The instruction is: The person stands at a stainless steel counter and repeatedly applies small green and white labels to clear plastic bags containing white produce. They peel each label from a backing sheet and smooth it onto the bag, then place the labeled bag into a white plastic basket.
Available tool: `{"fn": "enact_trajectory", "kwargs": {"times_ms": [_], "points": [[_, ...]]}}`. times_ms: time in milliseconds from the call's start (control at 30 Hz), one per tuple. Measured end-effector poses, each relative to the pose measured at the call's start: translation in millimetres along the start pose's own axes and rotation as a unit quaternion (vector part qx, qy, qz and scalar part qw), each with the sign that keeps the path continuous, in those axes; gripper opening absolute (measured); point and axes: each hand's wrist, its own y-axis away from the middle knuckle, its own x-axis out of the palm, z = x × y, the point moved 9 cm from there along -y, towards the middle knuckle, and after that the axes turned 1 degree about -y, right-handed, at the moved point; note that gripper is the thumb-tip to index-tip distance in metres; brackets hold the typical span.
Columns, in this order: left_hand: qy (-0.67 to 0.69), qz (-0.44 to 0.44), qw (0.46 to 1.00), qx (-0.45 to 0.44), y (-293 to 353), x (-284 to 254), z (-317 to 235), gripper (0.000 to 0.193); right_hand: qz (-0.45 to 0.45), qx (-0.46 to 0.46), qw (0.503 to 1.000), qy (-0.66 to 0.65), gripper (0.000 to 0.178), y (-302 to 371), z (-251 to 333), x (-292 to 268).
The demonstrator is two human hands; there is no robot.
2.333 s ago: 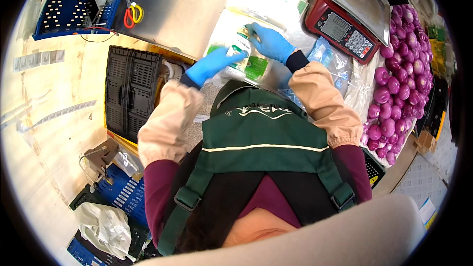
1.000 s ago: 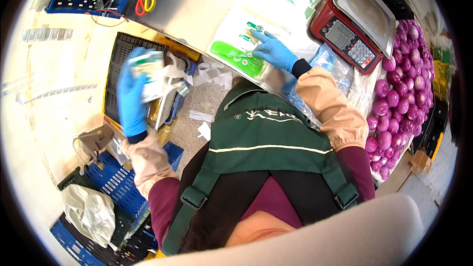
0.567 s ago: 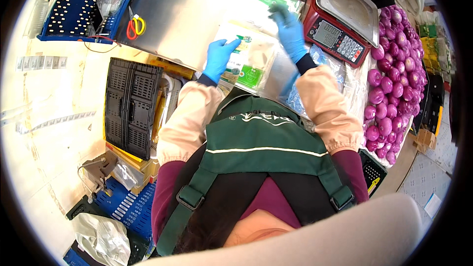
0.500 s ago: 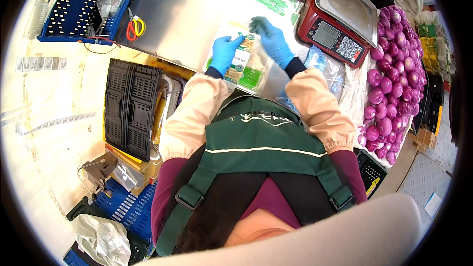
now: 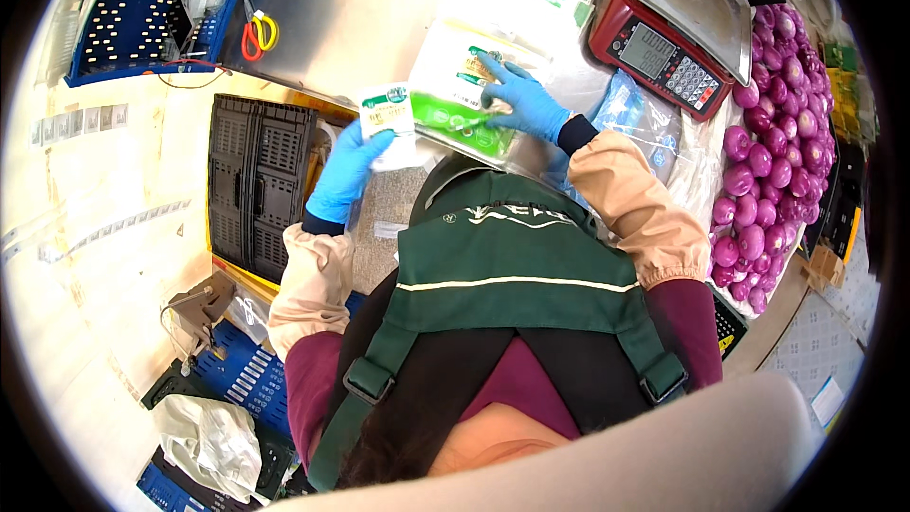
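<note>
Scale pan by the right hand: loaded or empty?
Empty: the scale shows a bare steel pan; the right hand rests on the packet stack beside it.

This looks like a produce packing station in a shop or market. A steel counter [image 5: 360, 19] runs across the far side, with a red weighing scale [image 5: 668, 24] at its right end. Right of that, a heap of purple onions [image 5: 773, 142] lies on clear plastic. Printed green-and-white bags [image 5: 455, 85] are stacked on the counter. On the left, a black crate [image 5: 256, 185] stands below the counter, blue crates [image 5: 142, 9] sit far left and near left, and scissors [image 5: 256, 33] lie on the steel. The person wears a green apron [image 5: 512, 256].
</note>
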Motion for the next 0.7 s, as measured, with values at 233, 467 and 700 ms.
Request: {"fn": "enact_trajectory", "kwargs": {"times_ms": [233,467,700], "points": [[0.012,-0.021,0.998,0.055,-2.4,-1.8,-13.5,0.039,-0.067,0.036,0.993,-0.091,0.021,0.6,-26.4,-2.2],[-0.057,-0.064,0.996,0.025,-77.9,49.5,2.6,0.025,-0.642,0.119,0.754,-0.079,0.018,45.0,-66.5,-189.1],[-0.215,-0.067,0.974,0.032,-148.1,79.0,17.5,0.034,-0.215,0.108,0.967,-0.086,0.022,-35.9,-26.0,-44.6]]}}
